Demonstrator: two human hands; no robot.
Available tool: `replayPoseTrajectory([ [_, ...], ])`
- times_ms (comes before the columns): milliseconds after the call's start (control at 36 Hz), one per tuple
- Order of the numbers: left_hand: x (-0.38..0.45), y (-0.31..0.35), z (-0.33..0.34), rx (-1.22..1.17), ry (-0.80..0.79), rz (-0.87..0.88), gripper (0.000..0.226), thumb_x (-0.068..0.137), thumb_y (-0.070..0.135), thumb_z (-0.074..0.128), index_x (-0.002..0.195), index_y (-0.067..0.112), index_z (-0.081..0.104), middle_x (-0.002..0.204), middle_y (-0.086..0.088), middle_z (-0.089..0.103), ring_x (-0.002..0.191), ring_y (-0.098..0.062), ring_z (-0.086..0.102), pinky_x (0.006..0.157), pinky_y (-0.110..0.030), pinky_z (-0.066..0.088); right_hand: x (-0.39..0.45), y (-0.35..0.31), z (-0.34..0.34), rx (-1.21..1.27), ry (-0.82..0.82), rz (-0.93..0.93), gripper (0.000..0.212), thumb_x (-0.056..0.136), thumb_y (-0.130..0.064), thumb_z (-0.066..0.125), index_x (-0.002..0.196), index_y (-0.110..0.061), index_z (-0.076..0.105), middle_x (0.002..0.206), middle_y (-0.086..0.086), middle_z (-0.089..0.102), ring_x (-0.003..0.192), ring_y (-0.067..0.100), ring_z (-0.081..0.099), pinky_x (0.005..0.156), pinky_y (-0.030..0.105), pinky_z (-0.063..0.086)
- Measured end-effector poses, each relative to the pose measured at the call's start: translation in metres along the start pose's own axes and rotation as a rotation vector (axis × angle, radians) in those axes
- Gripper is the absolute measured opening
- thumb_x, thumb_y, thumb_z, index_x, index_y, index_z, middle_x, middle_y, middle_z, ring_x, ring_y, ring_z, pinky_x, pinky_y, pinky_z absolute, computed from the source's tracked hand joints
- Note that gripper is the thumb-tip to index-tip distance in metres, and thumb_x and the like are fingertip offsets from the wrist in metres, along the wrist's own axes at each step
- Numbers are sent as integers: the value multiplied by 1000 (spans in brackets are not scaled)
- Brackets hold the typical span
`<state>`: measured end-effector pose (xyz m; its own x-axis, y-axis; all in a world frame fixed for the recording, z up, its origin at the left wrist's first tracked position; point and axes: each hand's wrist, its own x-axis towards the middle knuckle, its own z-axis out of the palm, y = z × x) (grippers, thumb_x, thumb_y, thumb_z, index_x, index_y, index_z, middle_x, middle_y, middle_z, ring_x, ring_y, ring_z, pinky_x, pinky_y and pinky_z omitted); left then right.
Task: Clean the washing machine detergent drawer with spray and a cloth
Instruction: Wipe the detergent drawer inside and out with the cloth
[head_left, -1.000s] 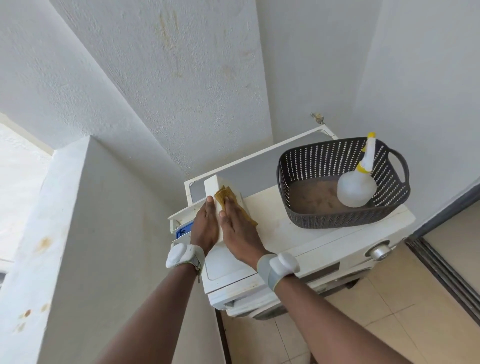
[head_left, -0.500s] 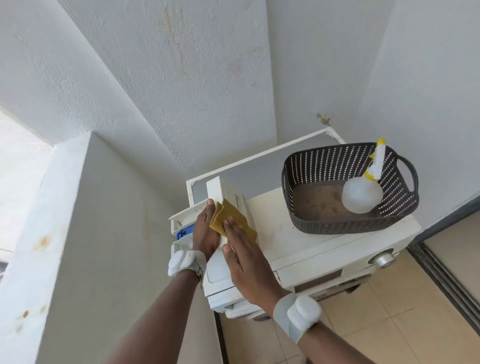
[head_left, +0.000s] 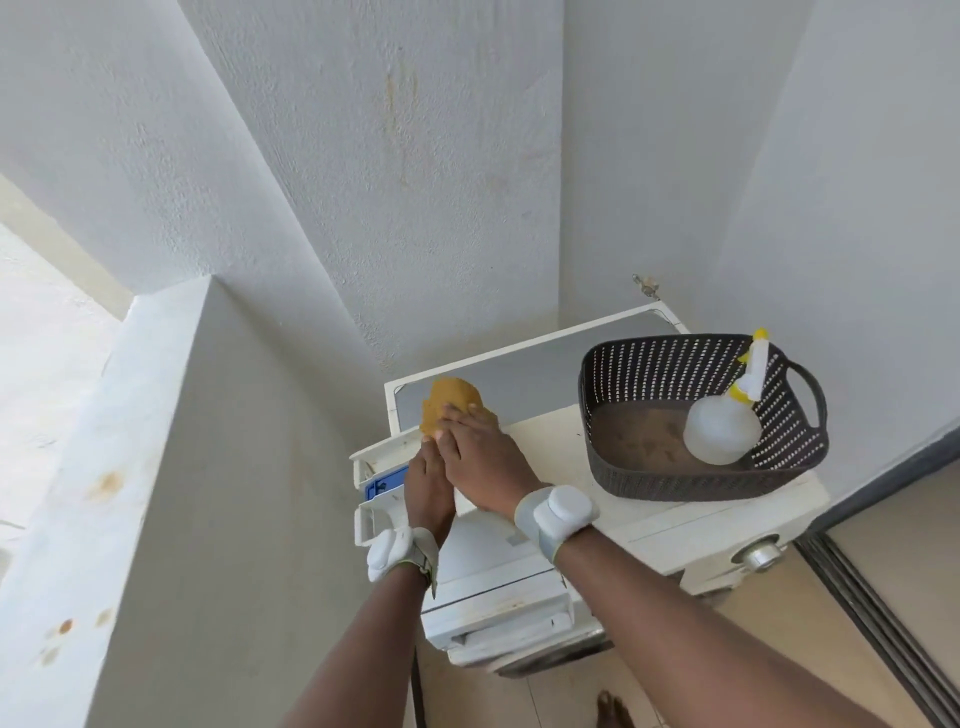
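The white detergent drawer (head_left: 382, 480), with a blue insert, sits at the left edge of the washing machine (head_left: 691, 525). My left hand (head_left: 428, 491) grips an upright white part of it, which both hands mostly hide. Just above, my right hand (head_left: 483, 457) presses a crumpled yellow cloth (head_left: 448, 401) against the top of that part. The clear spray bottle (head_left: 719, 434) with a yellow and white nozzle leans in a dark basket (head_left: 675, 344) on the machine's right side, away from both hands.
A low plastered wall (head_left: 171, 467) stands close on the left of the machine. Textured walls close in behind and to the right. A sliding door track (head_left: 883, 623) runs along the floor at the right. A bare foot (head_left: 613, 709) rests on the tiles below.
My right hand has pushed the cloth up from the side of the white part to its top. The left hand keeps its hold. The view has tilted slightly.
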<state>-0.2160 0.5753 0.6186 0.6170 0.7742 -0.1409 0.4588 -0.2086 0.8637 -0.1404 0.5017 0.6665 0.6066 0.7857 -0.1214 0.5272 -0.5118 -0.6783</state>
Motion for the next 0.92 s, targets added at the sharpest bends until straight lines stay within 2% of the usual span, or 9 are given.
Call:
replayPoseTrajectory([
  [111,-1,0,1,-10,46,30,31,115,24,36,105,6,59,89,3,58,81,-14,55,81,-30,45,-71,5,18,43,100,-56,49,112,-39,29,156,-25,43,167,-16,27,157,8,12,124,31,23],
  [194,-6,8,0,0,76,4,27,117,19,33,98,23,53,84,14,47,78,4,45,69,-7,36,-86,7,24,129,150,-31,46,112,-38,31,152,-25,50,164,-17,34,155,4,20,125,27,23],
  [278,-6,7,4,-107,129,-33,47,117,31,27,80,24,55,82,3,59,79,-14,56,70,-32,37,-78,4,24,102,249,-18,42,111,-37,34,140,-23,62,156,-12,48,148,10,39,120,31,38],
  [361,0,-8,9,-149,194,-58,52,115,36,32,77,12,58,80,-8,67,75,-27,60,72,-41,44,-60,1,23,25,307,-19,42,111,-39,32,134,-24,63,152,-10,54,138,15,49,113,32,44],
  [472,8,-31,18,-9,168,75,26,106,3,57,89,23,54,72,20,54,67,1,54,62,-15,37,-19,4,21,-2,190,-16,54,106,-44,24,151,-25,46,165,-12,33,153,20,27,122,42,33],
  [556,6,-30,10,1,128,125,31,103,-11,48,93,17,58,79,13,58,70,0,51,63,-12,36,16,3,16,9,77,-14,49,109,-36,32,155,-22,39,169,-11,22,156,22,14,125,47,22],
  [639,4,-17,3,26,67,62,24,111,2,36,104,17,53,99,-2,57,68,1,48,66,-10,38,45,3,11,74,18,19,51,110,-35,32,159,-22,30,171,-10,15,157,22,9,125,48,16],
  [806,-1,-10,4,-279,87,-13,58,103,57,47,86,7,68,82,-13,69,69,-12,55,66,-28,44,60,16,0,502,26,254,50,111,-35,30,158,-18,28,163,9,34,147,31,35,115,38,26],
  [917,0,-15,7,-281,99,-5,59,101,61,48,87,8,68,86,-18,68,75,-21,58,73,-40,48,33,15,-5,545,-13,236,56,111,-48,21,163,-26,16,168,3,27,150,30,31,121,40,21],
])
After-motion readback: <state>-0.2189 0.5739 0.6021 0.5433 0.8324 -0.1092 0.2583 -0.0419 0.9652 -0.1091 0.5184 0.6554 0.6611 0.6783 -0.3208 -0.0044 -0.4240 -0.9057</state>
